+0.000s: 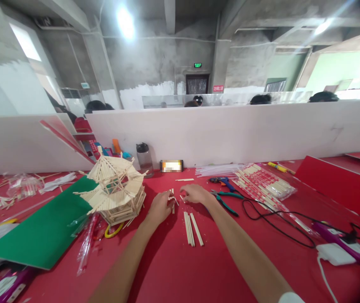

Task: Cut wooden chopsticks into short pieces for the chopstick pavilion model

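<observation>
My left hand [161,207] rests low over the red table, its thumb and fingers curled around some short wooden stick pieces [173,208]. Just across from it, my right hand [195,194] bends down with its fingertips together at a small pale stick piece [182,198]. Several longer wooden sticks [189,229] lie side by side on the table between my forearms. Left of my left hand stands a pavilion model [119,191] built of thin sticks, with a tiered roof. A few loose sticks [184,180] lie beyond my hands.
Right of my hands are green-handled pliers [227,204], a blue glue gun [223,182], packed sticks [262,185] and a black cable [281,216]. A green board [44,223] lies left. A bottle [144,159] and phone-like device [171,166] stand before the white partition [230,134].
</observation>
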Demonstrator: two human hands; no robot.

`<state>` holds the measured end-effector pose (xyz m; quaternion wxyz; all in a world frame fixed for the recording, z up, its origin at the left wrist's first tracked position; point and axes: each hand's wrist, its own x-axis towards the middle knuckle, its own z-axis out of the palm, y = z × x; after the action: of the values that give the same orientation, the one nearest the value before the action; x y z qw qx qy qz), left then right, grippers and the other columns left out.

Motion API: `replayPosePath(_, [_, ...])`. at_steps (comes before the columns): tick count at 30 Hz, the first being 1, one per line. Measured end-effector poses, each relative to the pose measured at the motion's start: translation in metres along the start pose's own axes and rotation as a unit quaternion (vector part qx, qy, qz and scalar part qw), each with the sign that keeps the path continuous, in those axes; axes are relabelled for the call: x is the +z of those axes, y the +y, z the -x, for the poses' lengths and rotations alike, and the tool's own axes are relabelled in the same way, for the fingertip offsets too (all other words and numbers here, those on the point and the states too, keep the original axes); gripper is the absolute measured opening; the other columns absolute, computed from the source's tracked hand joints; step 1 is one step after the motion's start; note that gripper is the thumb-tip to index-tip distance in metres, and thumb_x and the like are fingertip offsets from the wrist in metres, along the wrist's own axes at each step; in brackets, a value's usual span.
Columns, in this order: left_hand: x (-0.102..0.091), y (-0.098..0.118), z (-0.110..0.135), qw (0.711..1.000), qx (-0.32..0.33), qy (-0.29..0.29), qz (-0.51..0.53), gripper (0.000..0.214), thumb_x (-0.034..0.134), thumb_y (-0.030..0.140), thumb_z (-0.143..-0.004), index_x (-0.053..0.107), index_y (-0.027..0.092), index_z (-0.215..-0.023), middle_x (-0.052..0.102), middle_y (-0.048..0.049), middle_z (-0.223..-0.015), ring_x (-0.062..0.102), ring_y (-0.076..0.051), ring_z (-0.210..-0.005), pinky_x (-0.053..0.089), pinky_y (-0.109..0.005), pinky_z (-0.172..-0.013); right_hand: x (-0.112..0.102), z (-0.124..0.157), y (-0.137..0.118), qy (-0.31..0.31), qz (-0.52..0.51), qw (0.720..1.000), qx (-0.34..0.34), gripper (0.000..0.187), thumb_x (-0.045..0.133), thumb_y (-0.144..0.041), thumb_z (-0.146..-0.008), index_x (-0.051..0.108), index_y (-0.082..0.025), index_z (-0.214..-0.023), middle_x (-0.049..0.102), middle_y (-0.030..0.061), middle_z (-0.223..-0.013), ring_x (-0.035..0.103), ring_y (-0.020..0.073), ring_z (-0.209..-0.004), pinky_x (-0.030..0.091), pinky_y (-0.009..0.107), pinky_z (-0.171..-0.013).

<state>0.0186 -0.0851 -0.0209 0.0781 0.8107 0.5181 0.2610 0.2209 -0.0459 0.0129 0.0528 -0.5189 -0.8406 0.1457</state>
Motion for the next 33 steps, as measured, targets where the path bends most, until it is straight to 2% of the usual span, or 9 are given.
replayPosePath(5, [0.016,0.006,0.001,0.998,0.043,-0.013,-0.045,0.021,0.058,0.025,-0.085,0.059,0.021,-0.106,0.067,-0.0094,-0.102,0.055,-0.027,-0.104,0.039,-0.038,-0.088,0.016,-0.005,-0.002,0.006,0.023,1.000,-0.009,0.037,0.067,-0.034,-0.079,0.063,-0.027,-0.115,0.069,0.0050,-0.112,0.063,0.0237,-0.103,0.042,0.024,-0.075])
replayPosePath(11, [0.018,0.002,-0.003,0.997,0.047,-0.027,-0.059,0.019,0.054,0.027,-0.087,0.058,0.020,-0.105,0.066,-0.0093,-0.096,0.056,-0.026,-0.098,0.039,-0.037,-0.085,0.019,-0.006,-0.001,0.005,0.028,1.000,0.009,0.028,0.062,-0.025,-0.082,0.063,-0.025,-0.110,0.070,0.0053,-0.109,0.065,0.0222,-0.101,0.041,0.024,-0.074])
replayPosePath(14, [0.020,0.001,-0.005,0.997,0.052,-0.022,-0.058,0.020,0.055,0.026,-0.087,0.057,0.020,-0.105,0.066,-0.0090,-0.098,0.057,-0.026,-0.098,0.039,-0.036,-0.085,0.020,-0.005,-0.006,0.011,0.037,0.999,0.025,0.028,0.058,-0.021,-0.084,0.061,-0.022,-0.111,0.069,0.0087,-0.110,0.065,0.0237,-0.102,0.042,0.025,-0.074])
replayPosePath(18, [0.023,0.001,-0.006,0.998,0.059,-0.021,-0.031,0.021,0.058,0.027,-0.085,0.056,0.021,-0.104,0.065,-0.0076,-0.099,0.058,-0.025,-0.096,0.041,-0.035,-0.085,0.022,-0.002,-0.020,0.014,0.049,0.998,0.047,0.038,0.059,-0.023,-0.082,0.056,-0.017,-0.120,0.069,0.0153,-0.109,0.066,0.0285,-0.100,0.045,0.029,-0.074])
replayPosePath(21, [0.023,0.000,-0.007,0.998,0.057,-0.022,-0.016,0.024,0.060,0.026,-0.083,0.055,0.021,-0.106,0.066,-0.0068,-0.097,0.058,-0.024,-0.095,0.041,-0.035,-0.085,0.020,-0.001,-0.028,0.012,0.054,0.997,0.058,0.042,0.061,-0.023,-0.079,0.056,-0.014,-0.120,0.069,0.0181,-0.109,0.066,0.0304,-0.100,0.046,0.030,-0.075])
replayPosePath(27, [0.018,0.002,-0.005,0.998,0.066,-0.019,-0.011,0.037,0.067,0.026,-0.079,0.051,0.019,-0.112,0.064,-0.0104,-0.106,0.058,-0.027,-0.101,0.042,-0.039,-0.088,0.013,0.001,-0.029,-0.003,0.053,0.996,0.066,0.029,0.060,-0.026,-0.080,0.066,-0.017,-0.107,0.071,0.0156,-0.106,0.068,0.0289,-0.099,0.048,0.029,-0.075])
replayPosePath(33, [0.015,0.006,-0.004,0.996,0.085,-0.001,-0.002,0.041,0.067,0.024,-0.079,0.048,0.020,-0.116,0.061,-0.0110,-0.111,0.056,-0.027,-0.104,0.043,-0.040,-0.090,0.021,-0.003,-0.034,0.002,0.042,0.996,0.083,0.029,0.060,-0.020,-0.079,0.068,-0.015,-0.107,0.070,0.0191,-0.108,0.066,0.0327,-0.104,0.049,0.036,-0.082])
